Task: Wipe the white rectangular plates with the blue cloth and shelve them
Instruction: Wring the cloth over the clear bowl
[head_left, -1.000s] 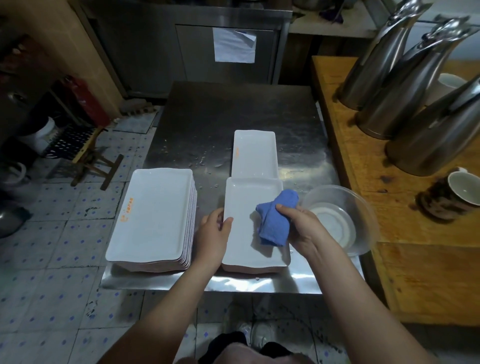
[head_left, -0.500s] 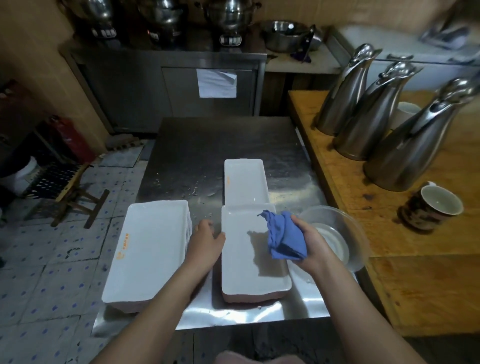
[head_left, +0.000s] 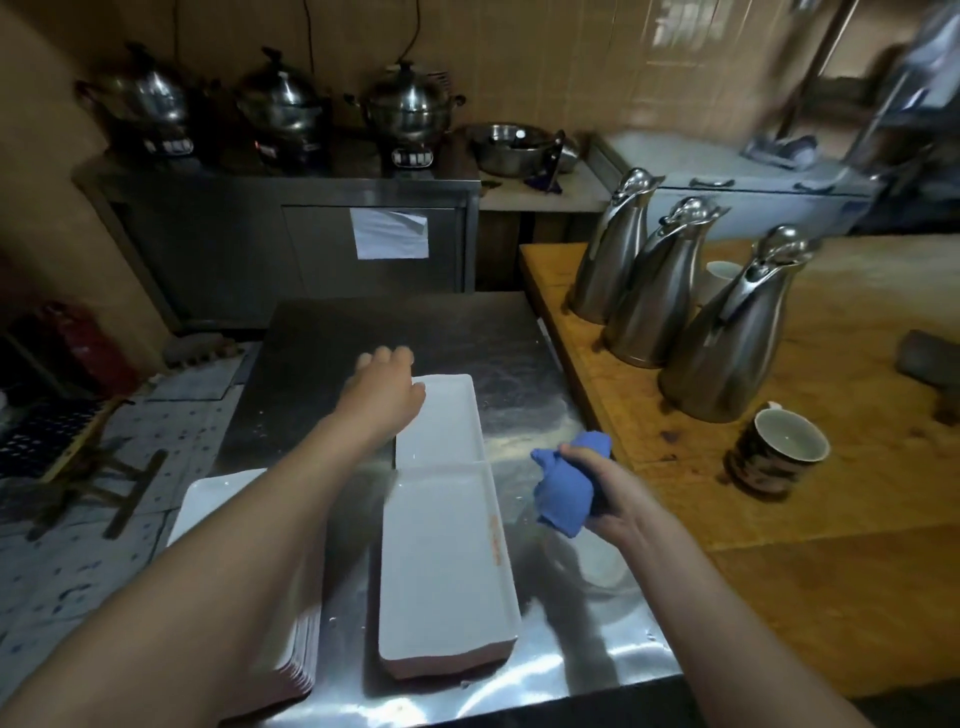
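Two white rectangular plates lie end to end on the steel table (head_left: 509, 364). The near plate (head_left: 441, 566) tops a small stack at the front edge. The far plate (head_left: 447, 426) lies behind it. My left hand (head_left: 382, 389) reaches over the far plate's left far corner, fingers bent down; whether it grips the plate I cannot tell. My right hand (head_left: 602, 493) hovers right of the plates, closed around the bunched blue cloth (head_left: 566, 488). A taller stack of white plates (head_left: 218, 499) sits at the left, mostly hidden under my left forearm.
Three steel thermos jugs (head_left: 654, 291) and a dark mug (head_left: 779, 452) stand on the wooden counter (head_left: 831, 571) to the right. A steel cabinet (head_left: 291, 249) with cookers is behind the table. Tiled floor lies to the left. A clear bowl under my right arm is barely visible.
My left hand left the near plate's edge and reached forward to the far plate. My right hand lifted the cloth off the near plate and moved right. The camera tilted up.
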